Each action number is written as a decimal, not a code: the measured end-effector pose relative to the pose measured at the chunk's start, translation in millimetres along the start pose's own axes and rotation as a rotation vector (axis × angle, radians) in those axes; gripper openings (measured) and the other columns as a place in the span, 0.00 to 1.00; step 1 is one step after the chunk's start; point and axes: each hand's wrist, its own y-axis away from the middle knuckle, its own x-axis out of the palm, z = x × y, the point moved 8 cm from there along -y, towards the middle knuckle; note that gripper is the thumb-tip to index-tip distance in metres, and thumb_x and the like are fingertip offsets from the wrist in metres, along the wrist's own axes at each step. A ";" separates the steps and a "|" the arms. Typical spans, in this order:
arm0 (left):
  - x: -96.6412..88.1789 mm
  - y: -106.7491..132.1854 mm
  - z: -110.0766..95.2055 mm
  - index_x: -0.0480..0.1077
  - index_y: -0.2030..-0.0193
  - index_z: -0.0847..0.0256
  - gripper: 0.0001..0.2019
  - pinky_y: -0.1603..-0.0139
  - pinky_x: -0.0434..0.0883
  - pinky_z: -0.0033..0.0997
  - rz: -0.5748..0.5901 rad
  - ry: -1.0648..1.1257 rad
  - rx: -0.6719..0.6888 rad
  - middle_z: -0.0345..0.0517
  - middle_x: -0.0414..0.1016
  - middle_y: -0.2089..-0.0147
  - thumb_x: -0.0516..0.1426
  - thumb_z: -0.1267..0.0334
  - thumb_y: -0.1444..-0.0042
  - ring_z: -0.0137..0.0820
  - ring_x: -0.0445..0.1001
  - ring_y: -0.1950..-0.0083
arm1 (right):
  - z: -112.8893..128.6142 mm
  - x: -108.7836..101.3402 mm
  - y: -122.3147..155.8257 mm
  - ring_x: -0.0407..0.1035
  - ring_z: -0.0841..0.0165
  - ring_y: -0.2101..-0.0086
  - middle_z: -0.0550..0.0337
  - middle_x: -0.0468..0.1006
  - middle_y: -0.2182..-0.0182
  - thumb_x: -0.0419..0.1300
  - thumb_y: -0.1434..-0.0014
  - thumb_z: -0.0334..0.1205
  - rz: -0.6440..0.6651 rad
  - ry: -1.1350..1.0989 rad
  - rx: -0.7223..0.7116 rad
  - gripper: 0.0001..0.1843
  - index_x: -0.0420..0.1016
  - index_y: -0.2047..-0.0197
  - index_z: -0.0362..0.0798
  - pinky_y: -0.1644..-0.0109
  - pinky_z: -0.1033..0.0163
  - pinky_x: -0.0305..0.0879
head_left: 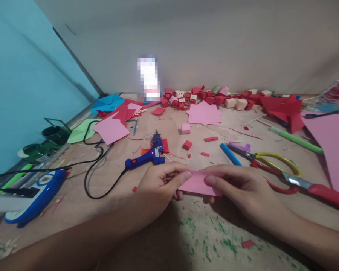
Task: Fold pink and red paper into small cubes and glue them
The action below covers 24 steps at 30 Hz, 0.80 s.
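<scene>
Head view shows you a flat, matte pink paper piece held low over the scuffed, paint-flecked bench. Your left hand and right hand each have a grip pinched together on its top edge, thumbs on top, just below the blue glue gun.

Pink paper piece, blue glue gun, seemingly green-speckled table.

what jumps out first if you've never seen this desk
Front and centre, the left hand and right hand pinch a small pink paper between them. Just behind it lies a blue glue gun, with scissors to the right. A row of little red and pink boxes lines the back wall.
</scene>
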 end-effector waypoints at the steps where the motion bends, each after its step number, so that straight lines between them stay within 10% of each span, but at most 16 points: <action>1: -0.4 0.0 -0.2 0.80 0.61 0.62 0.07 0.75 0.69 0.18 -0.006 -0.006 -0.002 0.37 0.74 0.75 0.61 0.64 0.38 0.22 0.71 0.77 | 1.9 -0.8 0.2 0.78 0.67 0.73 0.57 0.86 0.69 0.63 0.35 0.45 -0.003 0.017 -0.017 0.12 0.87 0.55 0.50 0.71 0.66 0.74; 7: -2.6 1.6 -4.6 0.81 0.62 0.62 0.07 0.76 0.68 0.17 -0.051 -0.024 -0.006 0.37 0.74 0.75 0.62 0.63 0.40 0.20 0.71 0.78 | 14.3 -12.4 1.6 0.82 0.63 0.55 0.60 0.88 0.56 0.67 0.40 0.38 -0.122 0.100 -0.159 0.09 0.88 0.57 0.54 0.48 0.63 0.78; 24: -3.3 1.3 -4.9 0.80 0.58 0.64 0.08 0.71 0.72 0.19 -0.016 0.040 0.000 0.39 0.76 0.73 0.62 0.63 0.40 0.23 0.73 0.73 | 11.0 -7.1 0.5 0.83 0.62 0.57 0.57 0.87 0.54 0.67 0.38 0.41 -0.042 0.056 -0.133 0.13 0.86 0.51 0.52 0.54 0.64 0.81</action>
